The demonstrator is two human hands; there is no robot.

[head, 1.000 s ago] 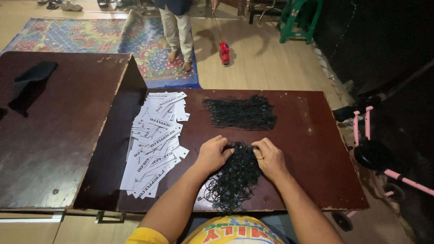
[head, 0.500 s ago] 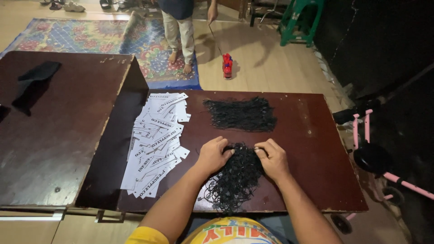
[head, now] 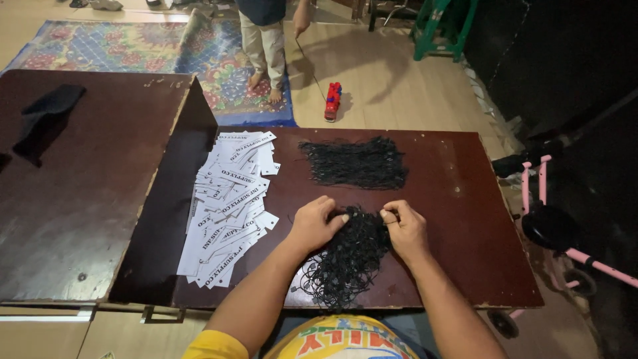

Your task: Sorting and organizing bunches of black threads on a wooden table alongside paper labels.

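— What have you got in your hands?

— A tangled heap of thin black strings (head: 349,256), near the front edge of the table (head: 465,199). My left hand (head: 312,226) rests on the heap's left side, fingers curled into the loops. My right hand (head: 404,229) pinches a few strands at its upper right, thumb against forefinger.

— Is anything in a box or tray?

— No, it all lies loose on the dark, glossy wood. A second, flatter bundle of black strings (head: 355,163) sits toward the back edge, well apart from my hands.

— And the white things?

— Flat paper tags (head: 229,203), printed, overlapping in a long pile along the left edge. The strings look wiry and matte; the tags look smooth and stiff.
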